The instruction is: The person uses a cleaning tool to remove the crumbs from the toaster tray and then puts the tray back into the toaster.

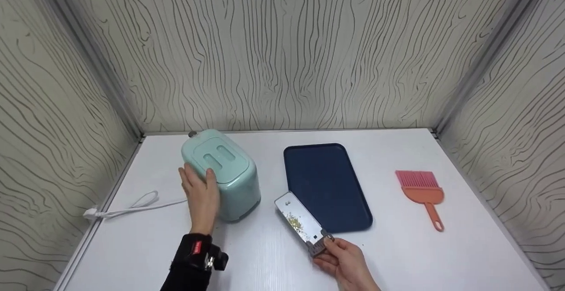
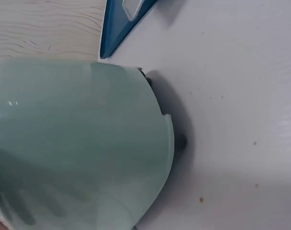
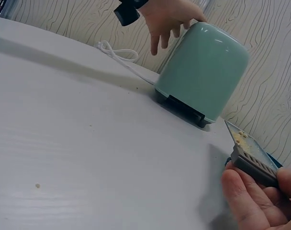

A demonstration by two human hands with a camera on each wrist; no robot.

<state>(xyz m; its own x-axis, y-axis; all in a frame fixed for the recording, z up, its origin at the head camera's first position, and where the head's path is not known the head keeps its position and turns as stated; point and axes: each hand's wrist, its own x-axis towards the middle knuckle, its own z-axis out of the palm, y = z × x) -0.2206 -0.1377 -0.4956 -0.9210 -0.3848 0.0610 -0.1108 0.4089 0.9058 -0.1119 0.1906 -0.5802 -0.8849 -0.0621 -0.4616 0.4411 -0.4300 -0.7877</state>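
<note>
A mint-green toaster (image 1: 240, 194) stands at the left with its slots covered by a lid (image 1: 223, 163). My left hand (image 1: 204, 202) rests with extended fingers on its near left top edge. At its lower side a dark opening (image 3: 186, 108) shows in the right wrist view. Between thumb and fingers, my right hand (image 1: 346, 260) grips the grey handle of a crumb tray (image 1: 304, 213). Yellowish crumbs (image 1: 294, 223) lie on the tray's shiny surface. The crumb tray is raised over the table, overlapping the corner of a navy tray (image 1: 324, 180) in the head view.
An orange brush (image 1: 423, 194) with pink bristles lies at the right. The toaster's white cord (image 1: 132, 209) runs to the table's left edge. A few crumbs (image 2: 201, 200) dot the white table (image 1: 260, 260). Patterned walls (image 1: 282, 52) enclose the back and sides.
</note>
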